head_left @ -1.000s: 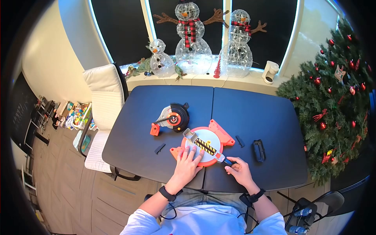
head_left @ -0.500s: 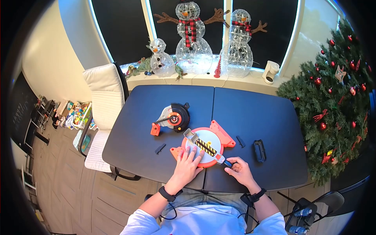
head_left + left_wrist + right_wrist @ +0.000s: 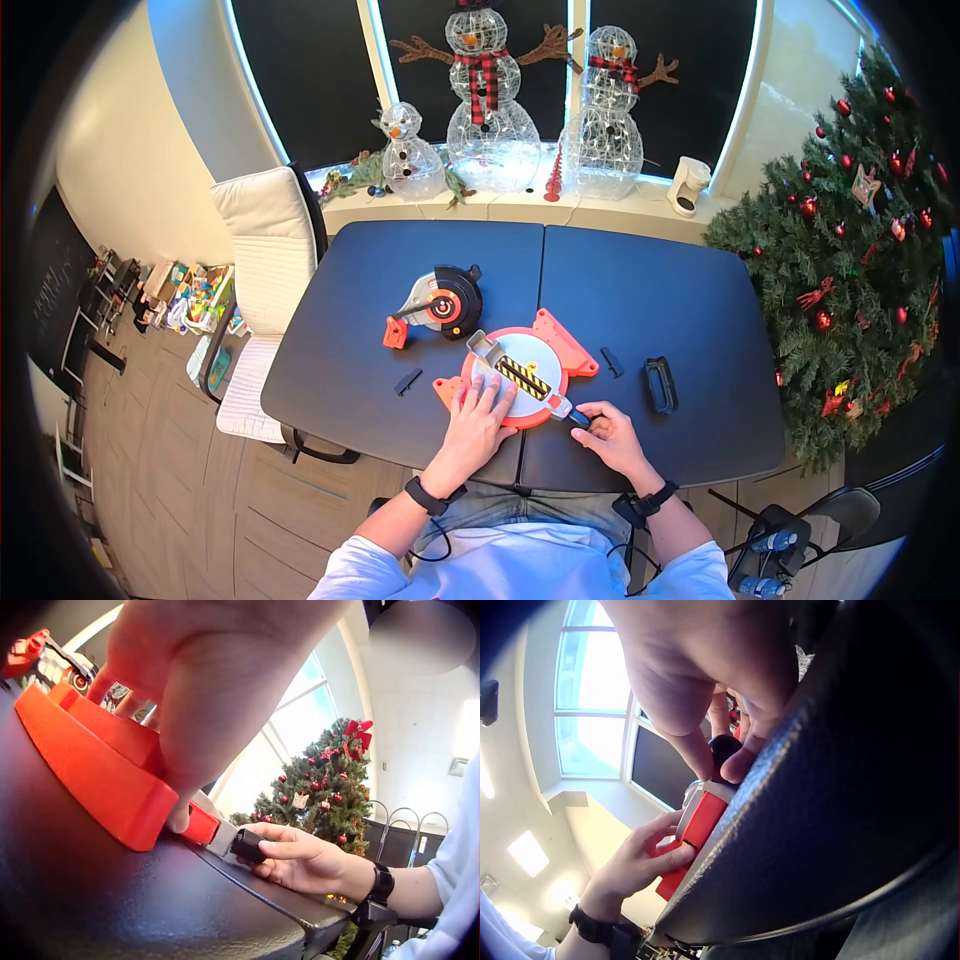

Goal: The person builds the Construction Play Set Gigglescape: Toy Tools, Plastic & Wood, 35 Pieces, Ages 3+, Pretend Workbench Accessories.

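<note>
A round grey-topped toy base (image 3: pixel 546 352) with an orange rim and orange side wings lies on the table. A black-and-yellow striped strip (image 3: pixel 523 378) crosses its top. My left hand (image 3: pixel 477 425) rests on the base's near left part with fingers extended over the grey top; in the right wrist view its thumb presses the red side wall (image 3: pixel 705 819). At the base's right end, my right hand (image 3: pixel 612 435) pinches a small black piece (image 3: pixel 249 846) between thumb and fingers. That piece sits right at the end of the base's light grey tip (image 3: pixel 223 837).
Beyond the base stands a black-and-grey round toy part (image 3: pixel 460 300) with an orange handle (image 3: pixel 396 332). Small black strips lie left (image 3: pixel 408 381) and right (image 3: pixel 612 362). A black oblong frame (image 3: pixel 661 385) is farther right on the dark table (image 3: pixel 340 350). A white chair (image 3: pixel 265 260) stands left.
Both hands keep nearly the same places on the base and the black piece. The right fingers shift slightly around the piece. The other objects stay put.
</note>
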